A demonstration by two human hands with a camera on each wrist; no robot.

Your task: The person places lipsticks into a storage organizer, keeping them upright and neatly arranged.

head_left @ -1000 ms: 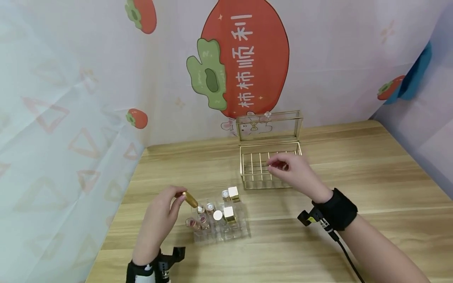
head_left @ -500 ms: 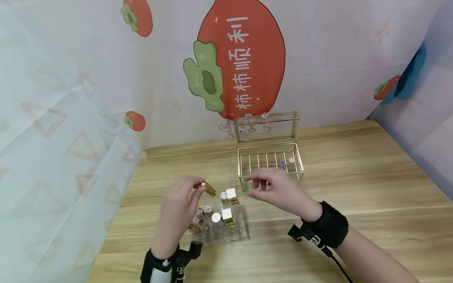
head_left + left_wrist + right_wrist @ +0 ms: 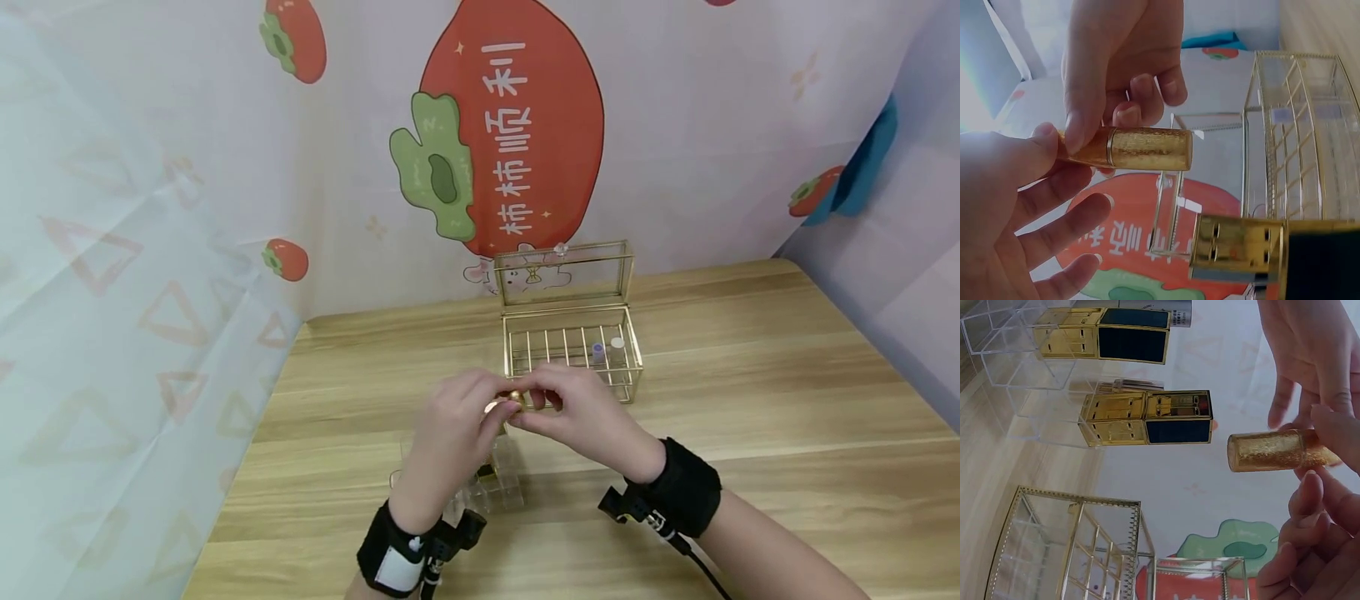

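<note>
A shiny gold lipstick tube (image 3: 1150, 149) is held in the air by both hands, over the table between the acrylic holder and the glass box. My left hand (image 3: 442, 429) pinches one end with thumb and finger, its other fingers spread loosely in the left wrist view. The thumb and fingers of my right hand (image 3: 581, 408) pinch the same tube right beside the left fingertips. In the right wrist view, the tube's wider end points away from the fingers. The clear acrylic holder (image 3: 513, 479) lies below my left hand, which hides much of it.
A gold-framed glass box (image 3: 636, 350) stands open behind the right hand, its lid raised. Inside its divided rows are a purple-topped tube (image 3: 597, 352) and a white-topped tube (image 3: 617, 342). Square gold-and-black lipsticks (image 3: 1147, 419) stand in the holder. A printed cloth (image 3: 675, 167) hangs behind.
The left hand has carried the gold lipstick tube right, across the holder. My right hand has come away from the glass box, moving left, and now grips the tube too.
</note>
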